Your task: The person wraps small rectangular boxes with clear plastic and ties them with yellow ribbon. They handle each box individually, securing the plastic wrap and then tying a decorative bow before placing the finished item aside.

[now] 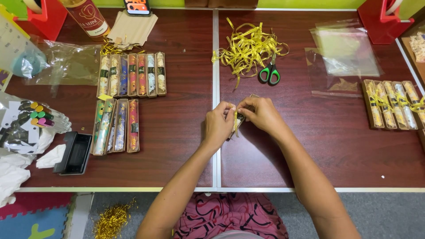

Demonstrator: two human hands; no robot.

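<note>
Left hand (218, 124): closed on the near end of a slim box (241, 118), pinning it so it cannot slide on the table (177, 168).
Right hand (262, 113): fingertips pinched together on a gold ribbon (236, 121) drawn across the box; the pinch keeps the strand taut.
Box: at the middle of the table, right on the centre seam, mostly hidden by both hands.
Ribbon pile (248, 46): loose gold strands near the far edge, just beyond the hands, within easy reach.
Scissors (270, 73): touching the pile's near side.
Plain boxes (130, 75): two rows toward the left edge, no ribbon on them.
Tied boxes (394, 104): one row at the right edge, kept well apart from the plain ones.
Clear bags (341, 57): flat at the far right corner.
</note>
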